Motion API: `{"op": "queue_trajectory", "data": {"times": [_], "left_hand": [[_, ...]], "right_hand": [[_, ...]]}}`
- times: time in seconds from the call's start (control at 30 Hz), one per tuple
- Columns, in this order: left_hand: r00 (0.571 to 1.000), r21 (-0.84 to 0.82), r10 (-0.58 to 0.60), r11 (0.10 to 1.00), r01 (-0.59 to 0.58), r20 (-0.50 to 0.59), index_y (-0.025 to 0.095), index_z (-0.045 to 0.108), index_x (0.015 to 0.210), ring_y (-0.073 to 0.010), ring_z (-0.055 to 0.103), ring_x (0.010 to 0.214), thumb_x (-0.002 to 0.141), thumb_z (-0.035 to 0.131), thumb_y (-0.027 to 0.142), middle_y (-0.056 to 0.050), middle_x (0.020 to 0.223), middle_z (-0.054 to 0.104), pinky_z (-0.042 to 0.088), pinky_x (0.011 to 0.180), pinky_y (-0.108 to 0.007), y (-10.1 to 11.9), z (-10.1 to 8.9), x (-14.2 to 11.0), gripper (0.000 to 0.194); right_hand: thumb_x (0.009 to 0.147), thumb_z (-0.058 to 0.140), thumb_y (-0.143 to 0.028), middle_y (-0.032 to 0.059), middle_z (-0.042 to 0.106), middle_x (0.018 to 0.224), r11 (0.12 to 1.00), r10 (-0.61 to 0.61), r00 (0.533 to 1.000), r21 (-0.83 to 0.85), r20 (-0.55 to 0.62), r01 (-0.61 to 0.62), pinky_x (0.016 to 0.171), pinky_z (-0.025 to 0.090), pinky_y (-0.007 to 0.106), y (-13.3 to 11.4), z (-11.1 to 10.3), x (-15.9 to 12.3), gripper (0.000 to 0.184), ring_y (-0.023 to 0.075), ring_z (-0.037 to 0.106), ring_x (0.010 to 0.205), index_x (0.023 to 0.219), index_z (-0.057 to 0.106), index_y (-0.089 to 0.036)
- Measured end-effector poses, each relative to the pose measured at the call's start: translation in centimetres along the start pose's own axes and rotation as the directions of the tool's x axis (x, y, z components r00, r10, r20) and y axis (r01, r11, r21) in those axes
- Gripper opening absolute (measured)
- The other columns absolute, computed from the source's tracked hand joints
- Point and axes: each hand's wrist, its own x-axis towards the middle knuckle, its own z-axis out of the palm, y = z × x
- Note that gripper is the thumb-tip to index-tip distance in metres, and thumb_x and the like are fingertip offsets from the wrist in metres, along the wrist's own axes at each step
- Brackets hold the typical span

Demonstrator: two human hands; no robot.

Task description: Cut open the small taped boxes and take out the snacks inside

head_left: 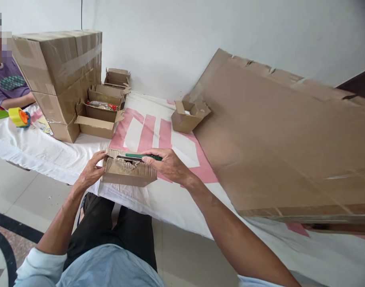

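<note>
Clasping a knife (137,156) in the right hand (169,163) over the torn box (128,177) on the table (182,211), pointing it lengthwise toward the left hand (92,170), clamped on the box's left end.

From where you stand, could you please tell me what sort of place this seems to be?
Perhaps an indoor packing workspace: taped cartons stand stacked on a cloth-covered table, small open boxes sit beside them, and the right hand holds a green cutter at a torn box.
</note>
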Motion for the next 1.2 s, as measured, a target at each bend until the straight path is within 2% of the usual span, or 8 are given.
{"op": "queue_trajectory", "data": {"times": [0.3, 0.47, 0.67, 0.87, 1.0, 1.1, 1.2], "left_hand": [[1.0, -0.05, 0.015, 0.999, -0.014, 0.015, 0.033, 0.074, 0.152, -0.0377, 0.05, 0.162, 0.093, 0.079, 0.029, -0.011, 0.175, 0.052, 0.072, 0.093, -0.037, -0.3, 0.3, -0.5, 0.06], [1.0, -0.04, 0.017, 0.999, -0.017, 0.013, 0.032, 0.075, 0.151, -0.0361, 0.049, 0.163, 0.092, 0.077, 0.026, -0.012, 0.174, 0.052, 0.07, 0.091, -0.032, -0.4, 0.3, -0.4, 0.059], [0.999, -0.018, 0.023, 1.0, -0.023, 0.029, 0.032, 0.076, 0.148, -0.0366, 0.051, 0.16, 0.092, 0.075, 0.027, -0.012, 0.171, 0.054, 0.071, 0.089, -0.034, -0.5, 0.2, -0.2, 0.056], [0.996, 0.101, 0.035, 0.994, -0.043, 0.082, 0.031, 0.074, 0.15, -0.0345, 0.057, 0.153, 0.091, 0.069, 0.023, -0.013, 0.172, 0.052, 0.07, 0.093, -0.037, 0.7, -0.2, 0.6, 0.059], [0.995, 0.238, 0.024, 0.97, -0.045, 0.092, 0.03, 0.075, 0.149, -0.0347, 0.062, 0.147, 0.091, 0.066, 0.022, -0.013, 0.172, 0.054, 0.069, 0.092, -0.039, 2.0, -0.3, 1.1, 0.058], [0.998, 0.304, 0.013, 0.952, -0.033, 0.067, 0.029, 0.077, 0.145, -0.0359, 0.062, 0.147, 0.093, 0.065, 0.026, -0.013, 0.169, 0.057, 0.07, 0.093, -0.041, 2.6, -0.3, 1.2, 0.053], [0.999, 0.327, 0.022, 0.944, -0.033, 0.036, 0.028, 0.079, 0.138, -0.0362, 0.063, 0.146, 0.09, 0.067, 0.026, -0.011, 0.165, 0.061, 0.068, 0.105, -0.047, 2.7, -0.4, 1.3, 0.05]], "right_hand": [[0.099, 0.068, -0.038, 0.0053, 0.087, 0.096, 0.993, -0.06, 0.992, -0.093, 0.112, 0.071, 0.077, 0.056, 0.032, -1.8, 0.4, 1.9, 0.026, 0.0208, 0.077, 0.084, 0.098, 0.088, -0.021], [0.101, 0.065, -0.034, 0.0049, 0.086, 0.093, 0.984, -0.046, 0.987, -0.166, 0.151, 0.071, 0.072, 0.052, 0.031, -2.7, 0.3, 2.1, 0.027, 0.0189, 0.074, 0.08, 0.096, 0.087, -0.02], [0.101, 0.063, -0.028, 0.0029, 0.079, 0.085, 0.943, -0.034, 0.979, -0.318, 0.199, 0.098, 0.07, 0.043, 0.031, -4.1, 0.2, 3.0, 0.024, 0.0164, 0.065, 0.074, 0.093, 0.084, -0.02], [0.102, 0.06, -0.026, 0.0012, 0.069, 0.075, 0.831, 0.055, 0.965, -0.547, 0.257, 0.098, 0.067, 0.032, 0.033, -5.9, 1.0, 4.6, 0.029, 0.0142, 0.049, 0.067, 0.077, 0.073, -0.019], [0.102, 0.058, -0.024, 0.0016, 0.066, 0.075, 0.769, 0.121, 0.949, -0.632, 0.292, 0.096, 0.067, 0.029, 0.034, -6.6, 1.3, 5.5, 0.028, 0.0143, 0.046, 0.067, 0.076, 0.069, -0.019], [0.102, 0.058, -0.022, 0.0025, 0.069, 0.077, 0.761, 0.117, 0.944, -0.639, 0.31, 0.116, 0.067, 0.029, 0.034, -6.1, 0.9, 5.6, 0.027, 0.0151, 0.048, 0.069, 0.078, 0.071, -0.02], [0.102, 0.062, -0.024, 0.0021, 0.069, 0.074, 0.782, 0.055, 0.956, -0.607, 0.29, 0.139, 0.067, 0.029, 0.035, -4.5, -0.5, 4.9, 0.029, 0.0154, 0.048, 0.067, 0.076, 0.074, -0.022]]}}
